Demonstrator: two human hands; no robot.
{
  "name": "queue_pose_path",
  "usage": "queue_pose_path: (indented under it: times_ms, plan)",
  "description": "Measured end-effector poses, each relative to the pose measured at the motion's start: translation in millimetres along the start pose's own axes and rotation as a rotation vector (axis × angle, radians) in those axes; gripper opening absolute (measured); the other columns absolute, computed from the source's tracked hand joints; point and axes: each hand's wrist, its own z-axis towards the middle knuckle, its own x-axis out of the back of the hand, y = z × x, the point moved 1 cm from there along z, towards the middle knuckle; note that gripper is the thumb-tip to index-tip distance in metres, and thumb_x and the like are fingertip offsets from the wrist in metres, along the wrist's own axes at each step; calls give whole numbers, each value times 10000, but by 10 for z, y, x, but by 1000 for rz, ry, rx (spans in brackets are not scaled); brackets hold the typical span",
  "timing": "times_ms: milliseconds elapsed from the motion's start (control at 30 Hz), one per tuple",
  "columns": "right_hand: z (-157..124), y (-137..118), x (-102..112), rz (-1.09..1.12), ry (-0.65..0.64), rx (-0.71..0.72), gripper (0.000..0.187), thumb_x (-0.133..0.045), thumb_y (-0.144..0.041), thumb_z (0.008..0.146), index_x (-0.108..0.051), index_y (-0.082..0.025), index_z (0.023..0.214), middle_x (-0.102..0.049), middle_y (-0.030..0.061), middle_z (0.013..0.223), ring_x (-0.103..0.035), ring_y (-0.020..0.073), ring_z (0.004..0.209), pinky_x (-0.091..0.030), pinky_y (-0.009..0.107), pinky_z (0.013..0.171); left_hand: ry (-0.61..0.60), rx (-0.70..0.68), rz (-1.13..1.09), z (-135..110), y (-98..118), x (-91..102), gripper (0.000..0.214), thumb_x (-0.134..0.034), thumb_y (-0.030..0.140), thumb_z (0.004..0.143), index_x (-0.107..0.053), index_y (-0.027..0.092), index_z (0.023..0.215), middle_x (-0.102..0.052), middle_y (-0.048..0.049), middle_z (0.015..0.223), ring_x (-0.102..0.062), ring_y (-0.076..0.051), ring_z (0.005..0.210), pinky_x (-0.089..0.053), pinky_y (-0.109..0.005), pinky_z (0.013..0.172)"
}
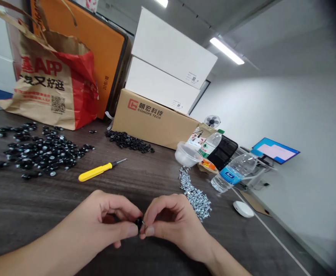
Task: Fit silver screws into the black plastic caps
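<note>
My left hand point(107, 218) and my right hand point(170, 224) meet above the dark wood table, and their fingertips pinch a small black part point(139, 223) between them. The fingers hide most of it, and a glint of metal shows at its right side. Beyond my left hand lies a yellow-handled screwdriver point(94, 172). Farther left is a wide scatter of black round parts point(41, 151), with a smaller heap of them point(127, 141) by the cardboard box. A pile of silver screws point(196, 197) lies just past my right hand.
A clear plastic cup point(188, 154) lies tilted by the screws. A water bottle point(234, 172) and a white mouse point(243, 209) sit to the right. At the back stand a paper bag point(53, 84), a stacked cardboard box point(153, 119) and white boxes.
</note>
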Motion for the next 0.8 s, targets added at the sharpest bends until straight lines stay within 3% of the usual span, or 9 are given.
queue_pose_path:
  times_ms: [133,433,667,800]
  plan:
    - [2,-1,9,-1,1,0,139,-896,-183,702,-768,-149,743,-712,23,744,-669,127,656,-514,236,641,15,57,35,-2,19,-21,141,-733,185,644,-804,165,763,-725,-2,676,-592,-128,580,-512,-212,539]
    - [21,-22,4,-46,-19,30,151,-912,-234,693,-785,-165,740,-669,5,744,-581,97,663,-446,204,628,-5,-20,29,48,-96,-14,124,-752,222,667,-821,170,756,-728,-25,686,-560,-121,535,-510,-220,502]
    - [31,63,25,124,-25,-57,158,-884,-183,723,-755,-152,809,-720,11,730,-667,94,628,-514,190,628,-35,-71,-17,31,-198,25,136,-796,291,711,-835,201,803,-769,-51,753,-617,-154,596,-526,-225,506]
    - [21,65,-9,141,42,12,145,-871,-127,730,-760,-163,817,-754,19,724,-711,106,668,-546,179,650,-1,-57,-1,30,-132,20,153,-783,299,719,-833,199,823,-772,-48,753,-605,-144,565,-528,-229,500]
